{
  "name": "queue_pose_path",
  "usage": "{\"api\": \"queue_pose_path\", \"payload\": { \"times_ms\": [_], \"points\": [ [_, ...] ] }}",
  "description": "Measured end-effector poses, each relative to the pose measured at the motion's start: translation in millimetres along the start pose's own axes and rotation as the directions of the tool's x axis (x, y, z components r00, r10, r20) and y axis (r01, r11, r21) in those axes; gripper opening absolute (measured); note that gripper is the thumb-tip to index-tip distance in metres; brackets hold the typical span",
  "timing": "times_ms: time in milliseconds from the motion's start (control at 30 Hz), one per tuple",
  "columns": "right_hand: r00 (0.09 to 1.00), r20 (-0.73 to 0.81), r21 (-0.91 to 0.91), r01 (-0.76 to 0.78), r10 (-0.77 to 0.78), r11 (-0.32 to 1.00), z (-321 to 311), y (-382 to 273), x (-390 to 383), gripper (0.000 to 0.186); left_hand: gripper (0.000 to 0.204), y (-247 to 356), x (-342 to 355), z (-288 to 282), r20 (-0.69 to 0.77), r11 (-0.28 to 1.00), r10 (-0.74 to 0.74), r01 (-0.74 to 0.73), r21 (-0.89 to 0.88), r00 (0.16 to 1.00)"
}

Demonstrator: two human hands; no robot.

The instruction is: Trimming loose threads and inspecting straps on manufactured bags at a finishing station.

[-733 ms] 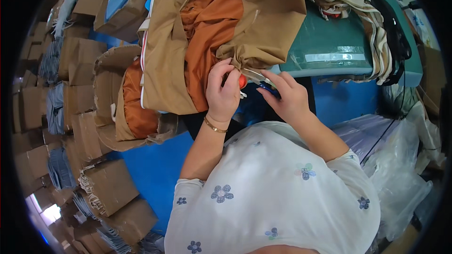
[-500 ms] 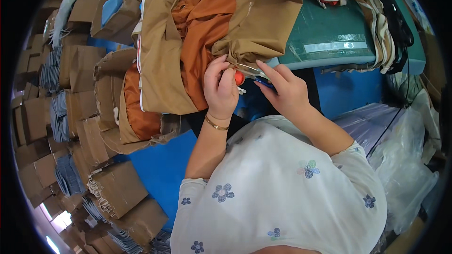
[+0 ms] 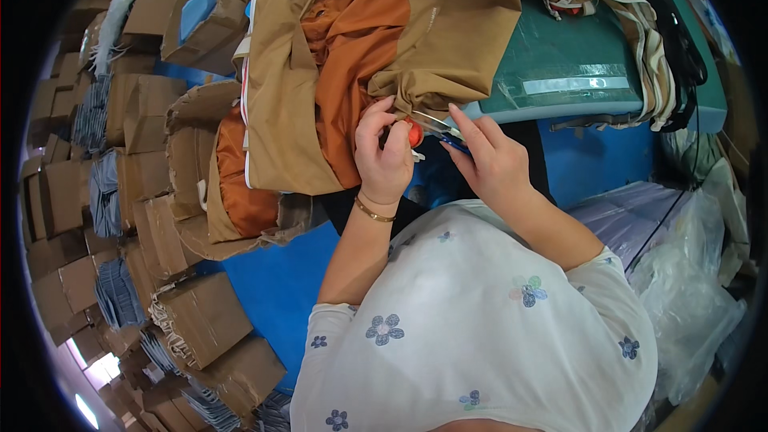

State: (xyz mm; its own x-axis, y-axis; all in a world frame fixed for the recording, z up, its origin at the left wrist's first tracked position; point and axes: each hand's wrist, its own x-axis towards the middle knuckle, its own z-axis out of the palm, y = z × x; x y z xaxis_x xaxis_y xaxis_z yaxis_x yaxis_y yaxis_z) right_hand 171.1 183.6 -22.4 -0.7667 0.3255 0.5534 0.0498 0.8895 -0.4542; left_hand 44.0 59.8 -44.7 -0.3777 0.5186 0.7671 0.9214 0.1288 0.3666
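Note:
My left hand (image 3: 382, 160) pinches the gathered lower edge of a khaki and rust-orange garment (image 3: 360, 40), beside a small round red object (image 3: 415, 134) with a short white piece hanging under it. My right hand (image 3: 496, 162) grips small metal snips (image 3: 448, 133) with a blue handle, their blades reaching into the gathered cloth by my left fingertips. The exact point under the fingers is hidden. The garment lies in folds on a pile that overlaps a green padded surface (image 3: 560, 56).
A torn carton (image 3: 180, 168) holding more orange and khaki cloth (image 3: 244, 208) stands left, before many cardboard boxes (image 3: 204, 320). Striped straps (image 3: 652, 80) and a black cord hang at the right, above clear plastic bags (image 3: 688, 312). A blue surface (image 3: 256, 304) shows below.
Both hands stay at the gathered cloth. The right hand and snips shift slightly, and the fingertips sit a little differently. The view has also moved slightly.

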Motion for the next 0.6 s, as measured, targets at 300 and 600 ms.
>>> {"api": "queue_pose_path", "payload": {
  "times_ms": [300, 600],
  "points": [
    [0.999, 0.032, -0.051, 0.015, -0.014, 0.999, -0.5, -3.2, 1.1, 0.050, 0.029, -2.0, 1.2, 1.2, -0.029, 1.000, 0.012, -0.012, 0.004, 1.000],
    [0.996, 0.086, -0.090, 0.020, -0.012, 0.996, -6.5, -4.4, 1.1, 0.046, 0.027, 0.1, -0.1, 1.8, -0.061, 1.000, 0.008, -0.009, -0.025, 0.998]
  ]
}}
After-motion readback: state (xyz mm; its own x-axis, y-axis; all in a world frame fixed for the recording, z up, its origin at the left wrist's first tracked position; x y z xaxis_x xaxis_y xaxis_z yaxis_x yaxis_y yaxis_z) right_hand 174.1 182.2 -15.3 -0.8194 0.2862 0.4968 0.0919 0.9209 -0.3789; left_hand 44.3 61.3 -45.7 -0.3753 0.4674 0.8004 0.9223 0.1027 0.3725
